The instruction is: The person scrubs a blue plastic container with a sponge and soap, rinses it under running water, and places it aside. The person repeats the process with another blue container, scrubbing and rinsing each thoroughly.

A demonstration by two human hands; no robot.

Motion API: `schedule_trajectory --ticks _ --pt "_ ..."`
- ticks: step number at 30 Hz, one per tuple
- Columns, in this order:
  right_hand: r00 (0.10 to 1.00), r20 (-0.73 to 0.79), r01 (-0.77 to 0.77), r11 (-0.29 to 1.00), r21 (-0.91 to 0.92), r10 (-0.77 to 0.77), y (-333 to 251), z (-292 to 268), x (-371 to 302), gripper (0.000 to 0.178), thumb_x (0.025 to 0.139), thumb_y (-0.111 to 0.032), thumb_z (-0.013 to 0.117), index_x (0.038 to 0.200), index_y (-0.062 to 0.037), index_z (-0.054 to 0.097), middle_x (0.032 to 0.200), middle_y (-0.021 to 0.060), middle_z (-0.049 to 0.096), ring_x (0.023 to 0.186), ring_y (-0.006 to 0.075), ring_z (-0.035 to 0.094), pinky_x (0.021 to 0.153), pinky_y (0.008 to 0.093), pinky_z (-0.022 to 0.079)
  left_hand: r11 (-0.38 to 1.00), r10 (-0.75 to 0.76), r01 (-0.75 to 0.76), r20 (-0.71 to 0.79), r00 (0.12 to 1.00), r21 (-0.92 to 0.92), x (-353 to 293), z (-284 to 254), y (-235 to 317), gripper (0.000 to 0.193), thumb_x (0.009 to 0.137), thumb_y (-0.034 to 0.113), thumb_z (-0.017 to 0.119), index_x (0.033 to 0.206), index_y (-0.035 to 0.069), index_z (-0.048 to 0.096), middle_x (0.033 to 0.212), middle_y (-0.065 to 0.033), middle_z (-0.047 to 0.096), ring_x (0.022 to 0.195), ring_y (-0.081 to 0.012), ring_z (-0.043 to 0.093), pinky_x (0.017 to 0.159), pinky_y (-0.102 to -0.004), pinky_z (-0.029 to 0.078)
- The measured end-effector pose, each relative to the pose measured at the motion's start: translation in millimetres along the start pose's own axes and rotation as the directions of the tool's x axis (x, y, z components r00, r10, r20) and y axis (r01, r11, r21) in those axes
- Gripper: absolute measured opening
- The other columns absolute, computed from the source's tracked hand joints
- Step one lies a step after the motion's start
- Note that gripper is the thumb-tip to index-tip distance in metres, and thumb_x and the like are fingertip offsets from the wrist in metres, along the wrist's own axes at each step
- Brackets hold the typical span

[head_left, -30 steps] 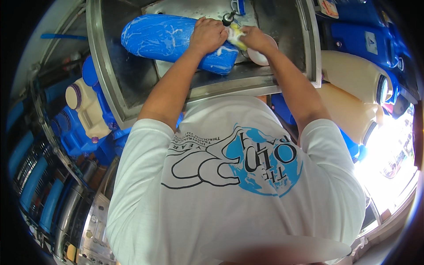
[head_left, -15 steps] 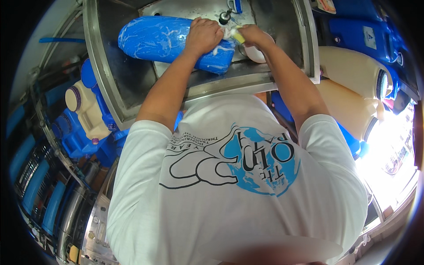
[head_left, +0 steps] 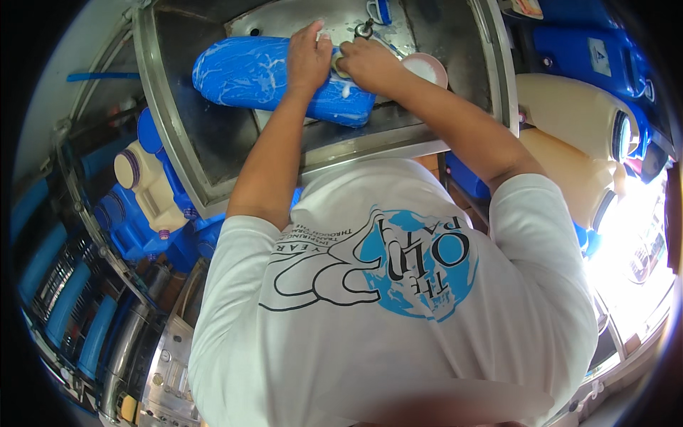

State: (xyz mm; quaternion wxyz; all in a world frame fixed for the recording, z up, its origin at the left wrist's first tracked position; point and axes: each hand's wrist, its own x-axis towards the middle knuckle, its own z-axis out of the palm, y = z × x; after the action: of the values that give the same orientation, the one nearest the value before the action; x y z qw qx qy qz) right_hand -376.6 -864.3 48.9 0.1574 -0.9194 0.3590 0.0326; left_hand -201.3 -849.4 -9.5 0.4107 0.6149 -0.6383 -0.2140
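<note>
A long blue plastic container [head_left: 245, 71], streaked with white suds, lies on its side in a metal sink [head_left: 504, 78]. My left hand [head_left: 308, 65] rests across its upper side, fingers stretched toward the far edge. Close beside it, my right hand [head_left: 364, 65] presses a yellowish sponge [head_left: 341, 66] against the right part of the container. The fingers hide much of the sponge. A clump of foam sits just below it. To the right of my right hand stands a pinkish bowl [head_left: 440, 67] with white suds inside, partly covered by my wrist.
A dark tap-like fitting [head_left: 363, 30] and a blue-and-white mug [head_left: 380, 11] are at the sink's far side. Cream jugs [head_left: 569, 107] and blue containers [head_left: 569, 53] are stacked on the right. More jugs [head_left: 153, 185] stand left, near a rack with blue bars [head_left: 64, 299].
My right hand has moved left with the sponge, from the container's end onto its side. My left hand has shifted slightly left, its fingers straighter. More of the bowl shows.
</note>
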Motion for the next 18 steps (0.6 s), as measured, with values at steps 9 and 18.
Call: schedule_trajectory --ticks 9,18 --pt "0.946 0.048 -0.317 0.886 0.339 0.32 93 33 -24 0.046 0.083 -0.018 0.065 0.127 -0.0045 0.062 0.118 0.0231 0.066 0.11 0.0386 0.063 0.098 0.0403 0.049 0.904 0.224 -0.309 0.288 0.931 0.294 -5 -15 5 0.036 0.088 0.032 0.062 0.114 0.007 0.068 0.116 -0.0136 0.068 0.116 -0.0324 0.059 0.11 -0.0524 0.035" --pt "0.814 0.33 -0.565 0.784 0.255 0.479 182 52 -27 0.039 0.079 -0.021 0.064 0.115 -0.0033 0.067 0.109 0.0243 0.069 0.101 0.0388 0.067 0.09 0.0443 0.052 0.854 0.179 -0.341 0.394 0.902 0.392 -10 -15 15 0.044 0.076 0.046 0.072 0.105 0.013 0.074 0.126 -0.0086 0.065 0.124 -0.0286 0.053 0.113 -0.0504 0.031"
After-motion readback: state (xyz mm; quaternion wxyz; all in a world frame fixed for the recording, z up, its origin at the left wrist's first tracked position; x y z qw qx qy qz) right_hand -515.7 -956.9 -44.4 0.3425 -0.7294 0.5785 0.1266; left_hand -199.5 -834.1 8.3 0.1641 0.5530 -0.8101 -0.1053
